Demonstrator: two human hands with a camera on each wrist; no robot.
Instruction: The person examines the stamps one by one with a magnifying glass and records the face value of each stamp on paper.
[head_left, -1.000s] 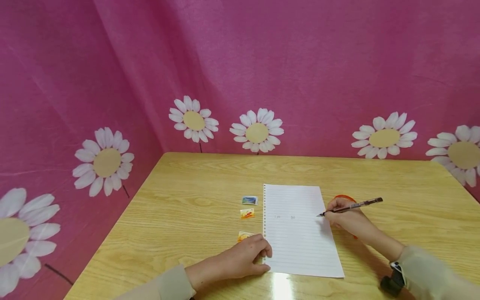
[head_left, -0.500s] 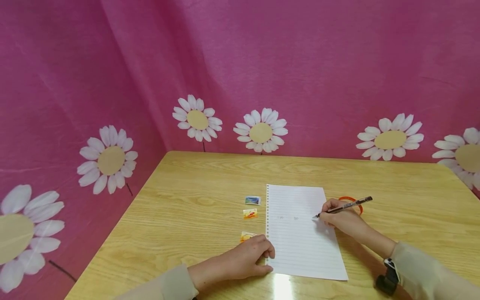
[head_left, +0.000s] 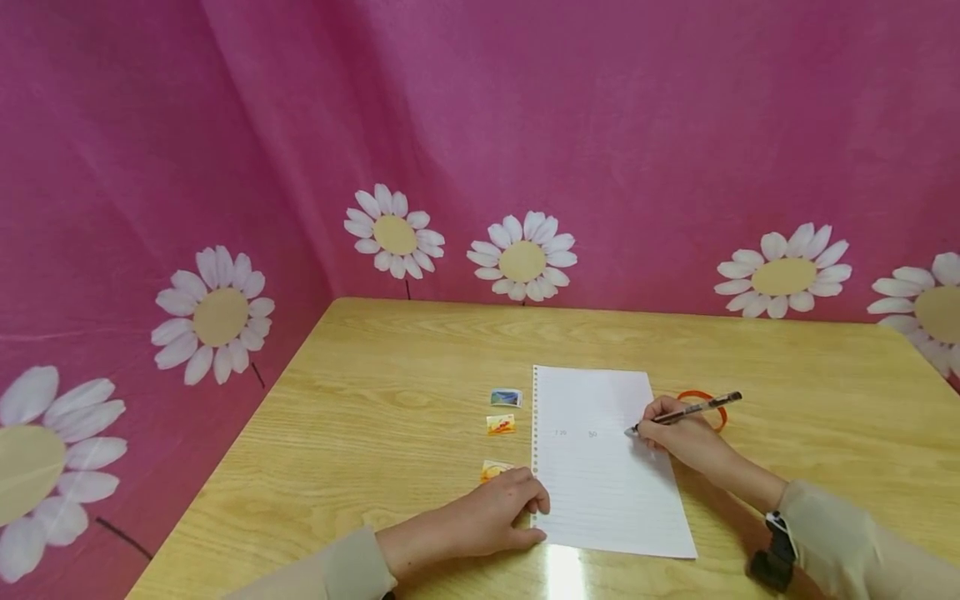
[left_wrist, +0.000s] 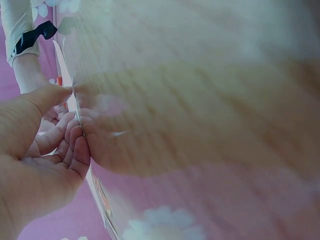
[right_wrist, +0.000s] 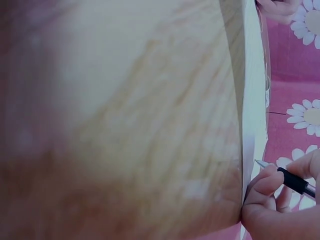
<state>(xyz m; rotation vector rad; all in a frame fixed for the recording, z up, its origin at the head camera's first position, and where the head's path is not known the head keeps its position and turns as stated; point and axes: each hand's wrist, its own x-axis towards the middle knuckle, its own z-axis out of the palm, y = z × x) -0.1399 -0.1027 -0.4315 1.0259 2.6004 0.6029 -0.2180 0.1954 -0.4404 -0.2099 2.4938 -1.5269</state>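
A sheet of lined paper (head_left: 592,508) with punched holes down its left side lies on the wooden table. Faint pencil-thin numbers are written across its middle. My right hand (head_left: 686,437) holds a pen (head_left: 693,408) between thumb and fingers, its tip at the paper near the right side. The right wrist view shows the same pen (right_wrist: 295,181) with its dark grip and pointed metal tip. Loosely bent, the fingers of my left hand (head_left: 491,512) rest on the paper's lower left edge. In the left wrist view, that hand (left_wrist: 55,150) touches the surface with thumb and fingertips.
Left of the paper lie two small picture cards, a blue one (head_left: 506,398) and a yellow one (head_left: 501,425). A third card (head_left: 495,471) is partly covered by my left hand. An orange-red ring (head_left: 722,417) lies behind my right hand. A pink flowered curtain (head_left: 637,150) borders the table.
My right hand has moved slightly left, bringing the pen tip farther onto the paper, and then stayed nearly still. More of the ring shows. The left hand keeps its place on the paper.
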